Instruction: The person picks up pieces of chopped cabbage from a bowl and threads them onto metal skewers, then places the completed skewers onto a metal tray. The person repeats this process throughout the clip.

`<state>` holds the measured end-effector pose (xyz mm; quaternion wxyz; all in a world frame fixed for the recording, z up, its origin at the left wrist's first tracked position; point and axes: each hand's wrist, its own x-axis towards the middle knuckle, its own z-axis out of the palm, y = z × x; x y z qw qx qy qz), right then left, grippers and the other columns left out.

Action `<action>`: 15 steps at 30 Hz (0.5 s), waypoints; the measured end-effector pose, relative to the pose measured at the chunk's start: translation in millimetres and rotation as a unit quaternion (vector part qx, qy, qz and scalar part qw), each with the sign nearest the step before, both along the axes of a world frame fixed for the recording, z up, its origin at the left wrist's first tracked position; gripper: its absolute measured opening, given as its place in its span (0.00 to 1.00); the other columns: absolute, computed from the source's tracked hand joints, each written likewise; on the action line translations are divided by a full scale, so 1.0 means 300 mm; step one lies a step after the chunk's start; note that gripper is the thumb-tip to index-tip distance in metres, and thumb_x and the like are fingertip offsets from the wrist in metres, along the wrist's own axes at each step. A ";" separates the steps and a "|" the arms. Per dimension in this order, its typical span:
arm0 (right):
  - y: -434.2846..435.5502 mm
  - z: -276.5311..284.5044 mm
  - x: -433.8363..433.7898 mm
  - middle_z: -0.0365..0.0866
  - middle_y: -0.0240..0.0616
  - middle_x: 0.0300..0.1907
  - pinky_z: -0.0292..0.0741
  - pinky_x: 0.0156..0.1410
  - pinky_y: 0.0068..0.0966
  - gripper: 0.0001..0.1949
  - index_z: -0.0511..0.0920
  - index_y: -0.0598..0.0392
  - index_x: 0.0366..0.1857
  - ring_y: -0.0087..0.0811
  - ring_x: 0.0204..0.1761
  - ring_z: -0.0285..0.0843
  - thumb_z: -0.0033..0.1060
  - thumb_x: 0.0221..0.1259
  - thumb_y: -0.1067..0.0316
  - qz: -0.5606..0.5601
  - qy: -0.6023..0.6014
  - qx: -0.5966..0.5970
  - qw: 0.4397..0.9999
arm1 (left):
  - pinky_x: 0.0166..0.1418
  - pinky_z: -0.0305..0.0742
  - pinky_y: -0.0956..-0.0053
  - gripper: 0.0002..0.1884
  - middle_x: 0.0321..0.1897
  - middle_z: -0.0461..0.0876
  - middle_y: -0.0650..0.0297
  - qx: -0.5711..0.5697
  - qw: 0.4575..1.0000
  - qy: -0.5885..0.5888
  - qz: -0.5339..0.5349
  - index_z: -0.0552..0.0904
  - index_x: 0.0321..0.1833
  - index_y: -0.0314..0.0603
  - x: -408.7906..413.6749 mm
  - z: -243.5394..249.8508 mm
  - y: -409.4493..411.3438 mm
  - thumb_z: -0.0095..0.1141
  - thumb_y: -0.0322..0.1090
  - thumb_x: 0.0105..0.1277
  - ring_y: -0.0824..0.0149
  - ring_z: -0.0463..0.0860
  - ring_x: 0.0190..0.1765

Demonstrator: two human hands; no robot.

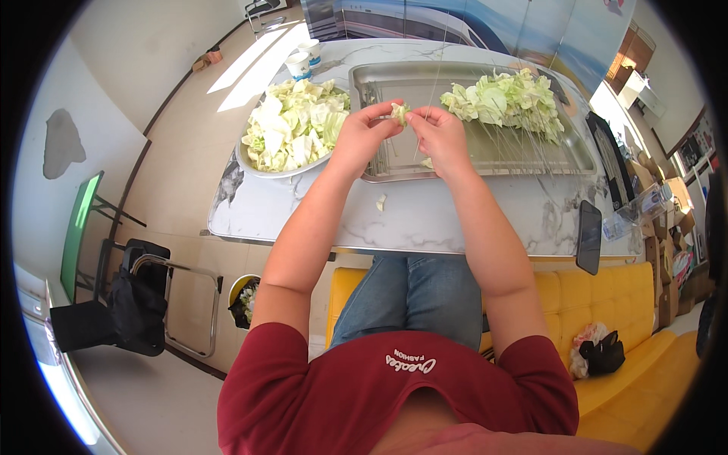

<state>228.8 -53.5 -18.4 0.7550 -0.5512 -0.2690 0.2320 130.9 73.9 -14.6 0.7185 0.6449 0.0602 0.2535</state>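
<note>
Over the left part of a metal tray (409, 170), both my hands meet at a small piece of cabbage leaf (400, 113). My left hand (367, 133) pinches the leaf between thumb and fingers. A long thin metal skewer (430, 96) runs upright through the grip of my right hand (441, 133), whose fingertips also touch the leaf. Whether the skewer pierces it is hidden by the fingers. Left of my hands, a bowl (284, 172) is heaped with torn cabbage leaves (298, 125). Cabbage threaded on several skewers (506, 102) lies at the tray's right, and bare skewers (375, 159) lie at its left.
Two paper cups (298, 65) stand behind the bowl on the marble-patterned table (409, 227). A cabbage scrap (381, 202) lies near the front. At right are a smartphone (589, 236) on the edge and a clear plastic bottle (640, 210). A bin (243, 301) stands below left.
</note>
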 end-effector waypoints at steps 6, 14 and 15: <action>0.013 0.000 -0.008 0.71 0.24 0.22 0.54 0.22 0.14 0.08 0.80 0.61 0.37 0.12 0.20 0.59 0.66 0.60 0.68 -0.033 -0.004 0.009 0.999 | 0.54 0.79 0.78 0.20 0.50 0.83 0.61 0.053 0.998 0.019 0.008 0.77 0.62 0.32 0.018 -0.008 -0.012 0.59 0.27 0.67 0.73 0.82 0.46; -0.020 0.016 -0.017 0.68 0.25 0.19 0.51 0.21 0.15 0.12 0.81 0.62 0.42 0.12 0.17 0.55 0.53 0.70 0.64 0.044 -0.002 0.010 0.999 | 0.52 0.81 0.77 0.19 0.47 0.83 0.60 -0.060 0.998 -0.017 0.018 0.77 0.61 0.33 0.008 -0.017 0.002 0.58 0.26 0.67 0.71 0.83 0.44; -0.029 0.024 -0.016 0.68 0.25 0.19 0.51 0.21 0.15 0.13 0.81 0.62 0.43 0.13 0.17 0.54 0.50 0.71 0.63 0.066 0.002 0.012 0.998 | 0.51 0.81 0.77 0.18 0.47 0.82 0.60 -0.078 0.996 -0.027 0.016 0.77 0.60 0.33 0.003 -0.016 0.012 0.58 0.25 0.67 0.70 0.84 0.44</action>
